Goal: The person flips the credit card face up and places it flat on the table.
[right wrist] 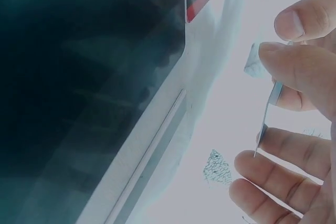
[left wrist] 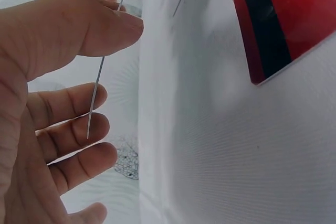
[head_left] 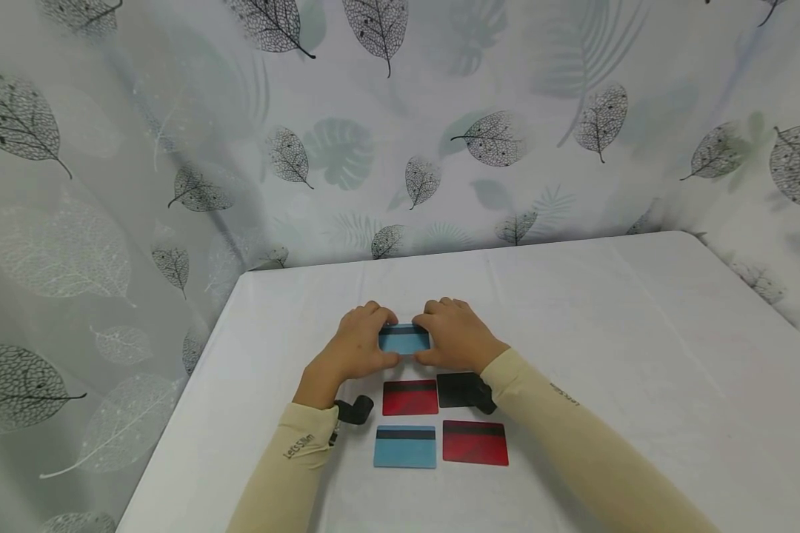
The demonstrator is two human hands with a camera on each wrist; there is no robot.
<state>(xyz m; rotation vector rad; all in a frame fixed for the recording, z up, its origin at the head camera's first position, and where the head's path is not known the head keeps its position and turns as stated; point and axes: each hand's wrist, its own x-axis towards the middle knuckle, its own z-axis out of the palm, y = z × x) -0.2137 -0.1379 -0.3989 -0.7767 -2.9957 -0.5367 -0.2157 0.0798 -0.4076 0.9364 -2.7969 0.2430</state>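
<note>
A blue card (head_left: 404, 343) with a dark stripe along its upper part is held up between both hands. My left hand (head_left: 358, 344) grips its left end, thumb at the lower edge and fingers at the upper one. My right hand (head_left: 458, 339) pinches the right end the same way. Seen edge-on, the card (left wrist: 96, 90) shows as a thin line behind the left thumb in the left wrist view. The right wrist view also catches the card (right wrist: 266, 114) edge-on, between thumb and fingers.
Nearer me on the white table (head_left: 640, 355) lie a red card (head_left: 410, 400), a black card (head_left: 455, 392), another blue card (head_left: 404, 453) and a second red card (head_left: 475, 448). The right wrist camera overlaps the black one. A leaf-patterned curtain (head_left: 373, 148) hangs behind the table.
</note>
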